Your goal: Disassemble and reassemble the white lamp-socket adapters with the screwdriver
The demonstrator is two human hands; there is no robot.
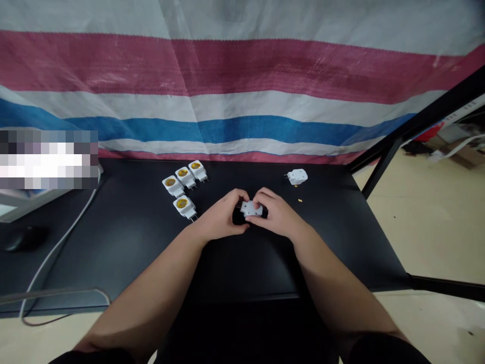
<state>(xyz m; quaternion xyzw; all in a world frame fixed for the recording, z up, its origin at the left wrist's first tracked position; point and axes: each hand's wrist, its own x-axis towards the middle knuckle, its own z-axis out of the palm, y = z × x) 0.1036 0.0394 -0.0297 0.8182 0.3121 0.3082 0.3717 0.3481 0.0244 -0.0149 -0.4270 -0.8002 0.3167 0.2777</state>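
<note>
Left hand (222, 215) and right hand (275, 215) curled together, fingers pinching white plug adapter (250, 208) above black piece (238, 217); four yellow-centred adapters (182, 184) at left, lone white adapter (297, 177) at right, on black counter (132, 242).

You have dim, diffuse light without hard shadows. The left hand (222, 215) and right hand (276, 215) are sharp, the black bench (125, 253) shows faint sheen, and frame edges show wide-angle curvature.

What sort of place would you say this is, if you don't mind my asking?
It looks like a makeshift indoor workspace, perhaps a small workshop: white plug adapters sit on a black table, a computer mouse lies nearby, and a striped woven tarp hangs behind.
</note>
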